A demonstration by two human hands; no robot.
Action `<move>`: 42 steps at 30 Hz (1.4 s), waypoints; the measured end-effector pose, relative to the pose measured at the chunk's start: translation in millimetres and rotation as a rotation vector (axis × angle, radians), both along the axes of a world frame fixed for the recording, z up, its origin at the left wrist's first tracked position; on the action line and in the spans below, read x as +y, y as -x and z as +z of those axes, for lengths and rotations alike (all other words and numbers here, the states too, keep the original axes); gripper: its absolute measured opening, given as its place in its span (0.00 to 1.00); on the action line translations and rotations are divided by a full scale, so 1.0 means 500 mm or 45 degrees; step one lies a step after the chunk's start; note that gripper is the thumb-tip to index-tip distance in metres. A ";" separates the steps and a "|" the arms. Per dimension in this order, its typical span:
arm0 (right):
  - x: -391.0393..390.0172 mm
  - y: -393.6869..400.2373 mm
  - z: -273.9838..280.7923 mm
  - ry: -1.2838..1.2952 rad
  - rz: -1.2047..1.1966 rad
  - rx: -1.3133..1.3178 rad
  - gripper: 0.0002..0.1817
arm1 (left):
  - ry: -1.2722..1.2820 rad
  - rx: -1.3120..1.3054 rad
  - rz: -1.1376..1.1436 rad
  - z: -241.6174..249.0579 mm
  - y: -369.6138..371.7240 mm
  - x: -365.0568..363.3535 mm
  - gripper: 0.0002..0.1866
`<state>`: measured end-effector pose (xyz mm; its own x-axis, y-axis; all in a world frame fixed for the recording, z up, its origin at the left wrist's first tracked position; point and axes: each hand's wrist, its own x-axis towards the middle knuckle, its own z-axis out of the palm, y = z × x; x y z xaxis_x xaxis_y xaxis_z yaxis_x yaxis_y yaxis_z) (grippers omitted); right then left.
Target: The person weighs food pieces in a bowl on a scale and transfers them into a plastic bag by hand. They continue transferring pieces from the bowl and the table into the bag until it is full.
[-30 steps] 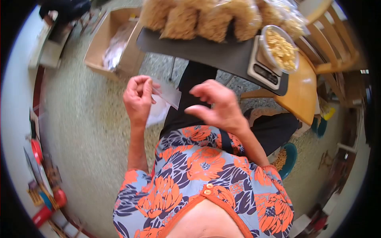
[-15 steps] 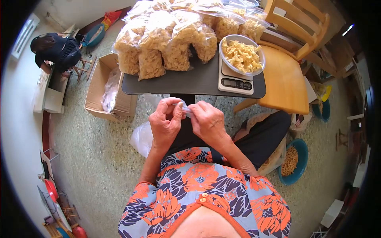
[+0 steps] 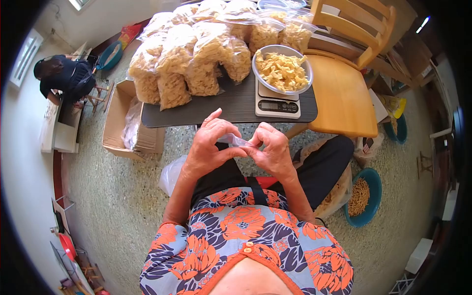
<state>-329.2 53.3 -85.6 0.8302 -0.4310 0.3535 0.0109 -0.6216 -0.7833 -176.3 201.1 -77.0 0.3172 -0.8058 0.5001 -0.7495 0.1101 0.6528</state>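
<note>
My right hand (image 3: pixel 273 151) pinches the edge of a clear plastic bag (image 3: pixel 234 140) between thumb and fingers, above my lap. My left hand (image 3: pixel 211 148) curves around the bag's other side, its thumb and fingers apart and its thumb tip close to the right hand. Just beyond both hands is the dark table (image 3: pixel 196 112). On it, a digital scale (image 3: pixel 277 106) carries a clear bowl (image 3: pixel 309 81) of yellowish dried pieces (image 3: pixel 280 71). Filled clear bags (image 3: pixel 173 91) of similar pieces are stacked to the left of the scale.
A cardboard box (image 3: pixel 114 128) with plastic bags inside stands left of the table. A wooden chair (image 3: pixel 341 93) adjoins its right side. A teal basin (image 3: pixel 377 194) of stick-shaped pieces sits right of my leg. Another person (image 3: pixel 69 73) sits at the far left.
My left hand's fingers have spread from a pinch, and the bag film now shows between the hands. My right hand has shifted slightly right. The view has tilted a little.
</note>
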 end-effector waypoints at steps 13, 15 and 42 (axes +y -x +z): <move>-0.052 0.041 0.028 -0.601 0.061 0.093 0.08 | 0.057 0.318 -0.002 0.026 0.023 -0.048 0.12; -0.058 0.037 0.027 -0.753 -0.010 0.136 0.07 | 0.202 0.092 0.233 0.048 0.033 -0.052 0.18; -0.069 0.013 -0.056 -1.229 0.145 -0.029 0.06 | -0.005 -0.161 -0.132 -0.007 0.065 -0.035 0.15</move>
<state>-335.8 18.8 -113.6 0.8822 -0.4615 -0.0935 0.0525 0.2936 -0.9545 -208.8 183.8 -80.5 0.1665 -0.8332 0.5272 -0.8105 0.1889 0.5545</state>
